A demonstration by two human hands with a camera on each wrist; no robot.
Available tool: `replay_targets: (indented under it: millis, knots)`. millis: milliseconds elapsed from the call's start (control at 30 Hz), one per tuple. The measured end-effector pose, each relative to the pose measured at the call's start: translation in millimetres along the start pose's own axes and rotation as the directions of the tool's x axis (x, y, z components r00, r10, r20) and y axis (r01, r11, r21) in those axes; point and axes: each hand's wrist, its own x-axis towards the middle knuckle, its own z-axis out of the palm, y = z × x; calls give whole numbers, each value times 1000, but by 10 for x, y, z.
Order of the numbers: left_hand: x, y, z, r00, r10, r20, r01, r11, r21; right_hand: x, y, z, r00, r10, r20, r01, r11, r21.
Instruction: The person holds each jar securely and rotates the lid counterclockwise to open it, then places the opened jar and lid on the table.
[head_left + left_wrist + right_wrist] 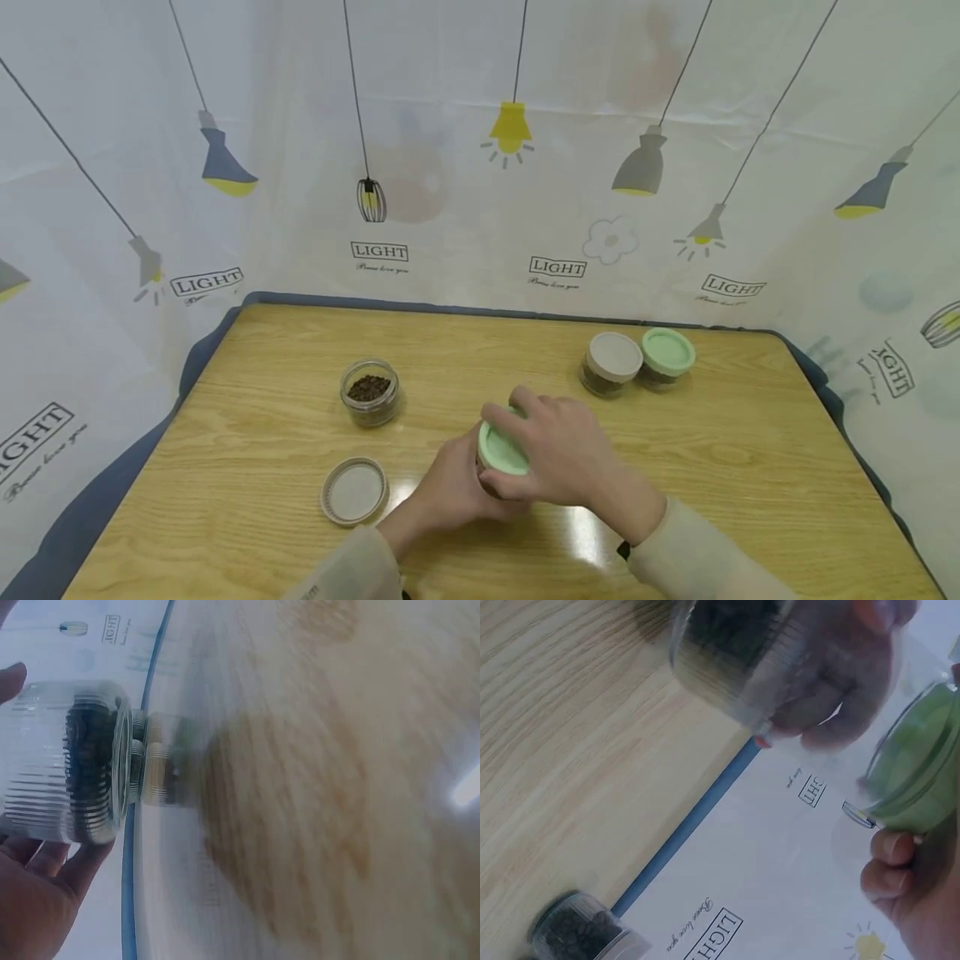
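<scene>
Holding a glass jar (45, 761) over the middle of the desk (750, 467), with dark stuff (91, 761) inside. Using both hands, close together. Wrapping the left hand (456, 487) round the glass, with the thumb on one side and fingers on the other. Gripping a green lid (501, 454) with the right hand (566, 450), with fingers bent over its edge. Seeing the lid at the top end of the jar, but cannot tell if touching the rim or just beside.

Going out from the held jar in the head view, finding an open jar (372, 413) at ten o'clock, part full of small brown bits (369, 387). Spotting a loose lid (354, 492) at nine o'clock, lying with the inside up. Finding a jar with a grey lid (613, 358) at two o'clock, then a jar with a green top (667, 353) right beside, farther out. Seeing a white cloth (450, 50) at twelve o'clock, printed with lamps and the word LIGHT.
</scene>
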Motion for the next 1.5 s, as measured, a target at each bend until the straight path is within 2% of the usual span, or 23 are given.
replay_targets:
  millis: [167, 400, 500, 600, 767, 833, 967, 1067, 1167, 1267, 1400, 1500]
  knots:
    - [-11, -9, -14, 998, 28, 49, -27, 999, -20, -24, 54, -6, 997, -79, -2, 79, 996, 41]
    - [13, -22, -10, 1000, 18, 3, -18, 1000, 11, -36, 65, -47, 996, -55, 74, 53, 998, 24]
    - [27, -23, -5, 999, -23, -48, 24, 999, 25, -32, 38, -70, 995, 21, 95, -21, 1000, 0]
    - [38, -21, 20, 991, -39, -128, 51, 994, 93, -10, -11, -95, 987, 138, 86, -134, 990, -46]
    - [59, -18, 90, 967, 14, -255, 43, 975, 217, 52, -138, -102, 947, 315, 63, -306, 944, -121]
    - [68, -6, 116, 957, 15, -291, 59, 968, 244, 69, -189, -84, 925, 373, 73, -360, 922, -144]
    - [79, 32, 151, 949, 7, -315, 84, 958, 275, 90, -265, -40, 885, 455, 96, -436, 884, -168]
    - [77, 42, 159, 952, 4, -308, 88, 955, 282, 102, -289, -9, 872, 480, 95, -464, 872, -155]
    - [64, 36, 152, 956, -10, -292, 84, 966, 244, 107, -283, 12, 884, 462, 75, -450, 883, -134]
    - [47, 9, 133, 965, -16, -260, 73, 974, 212, 105, -256, 15, 910, 410, 64, -399, 907, -133]
    - [35, -39, 91, 979, 1, -202, 38, 982, 187, 91, -199, 8, 948, 310, 67, -300, 945, -130]
    - [28, -58, 54, 989, -2, -149, 22, 991, 130, 77, -147, -3, 974, 217, 60, -209, 971, -117]
